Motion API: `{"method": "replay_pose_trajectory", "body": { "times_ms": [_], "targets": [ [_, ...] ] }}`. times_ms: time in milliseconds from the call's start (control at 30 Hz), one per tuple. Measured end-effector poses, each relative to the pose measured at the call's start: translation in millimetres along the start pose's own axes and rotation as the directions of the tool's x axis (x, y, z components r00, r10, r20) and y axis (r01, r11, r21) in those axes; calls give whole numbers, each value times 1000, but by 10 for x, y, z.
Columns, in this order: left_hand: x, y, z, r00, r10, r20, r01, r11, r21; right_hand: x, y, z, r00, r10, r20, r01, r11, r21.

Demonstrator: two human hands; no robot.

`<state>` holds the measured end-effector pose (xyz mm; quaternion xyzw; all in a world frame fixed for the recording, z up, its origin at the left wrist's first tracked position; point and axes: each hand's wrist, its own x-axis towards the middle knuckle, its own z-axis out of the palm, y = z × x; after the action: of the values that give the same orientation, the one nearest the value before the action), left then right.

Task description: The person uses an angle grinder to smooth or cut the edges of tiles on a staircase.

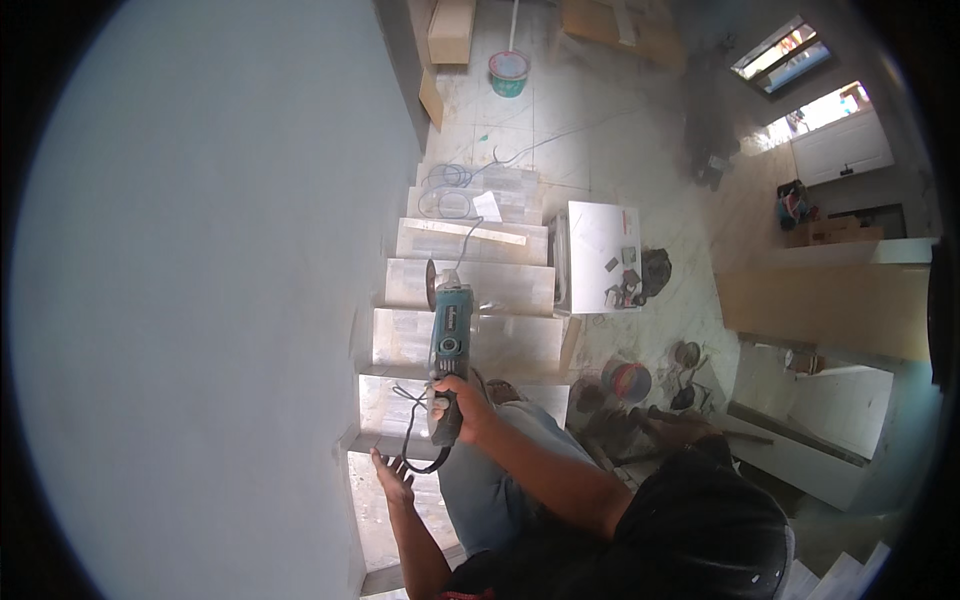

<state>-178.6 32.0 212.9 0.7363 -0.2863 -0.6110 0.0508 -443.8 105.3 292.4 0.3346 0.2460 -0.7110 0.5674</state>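
Observation:
My right hand (464, 408) is wrapped round the rear handle of a teal and black angle grinder (453, 322). The tool points away from me over the stairs (465, 345), its disc (431, 284) on the left side. From the handle's end a black cord (415, 466) loops down and back up. Lower and to the left, my left hand (393, 481) is open, fingers apart, beside the cord loop and close to a tread's edge; I cannot tell whether it touches the tread. My bent leg in pale blue trousers (490, 480) is under my right forearm.
A plain grey wall (200, 300) runs along the left. Cable coils (450, 180) and a wooden strip (465, 231) lie on farther steps. Right of the stairs is a white-topped box (595, 240) with small dark pieces. Buckets, including a green one (509, 82), stand on the floor.

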Motion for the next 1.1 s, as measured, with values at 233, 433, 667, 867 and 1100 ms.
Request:
{"method": "replay_pose_trajectory", "body": {
  "times_ms": [233,433,667,867,1100],
  "targets": [
    [230,341,1014,905,-271,328,356,904,-237,-270,-561,188,997,-37,71,39,999,-20],
    [1093,206,1844,951,-71,301,-14,962,271,-64,-1234,141,990,-116,84,122,990,-69],
    [1484,240,2153,894,-80,442,25,991,128,408,-1961,-212,978,-170,121,175,984,-30],
    [2134,58,2765,954,109,278,-225,873,432,601,-2303,-182,979,-169,116,171,985,-10],
    [3121,147,3639,738,328,590,-643,609,465,1120,-3287,-166,965,-191,181,203,978,-52]
  ]
}}
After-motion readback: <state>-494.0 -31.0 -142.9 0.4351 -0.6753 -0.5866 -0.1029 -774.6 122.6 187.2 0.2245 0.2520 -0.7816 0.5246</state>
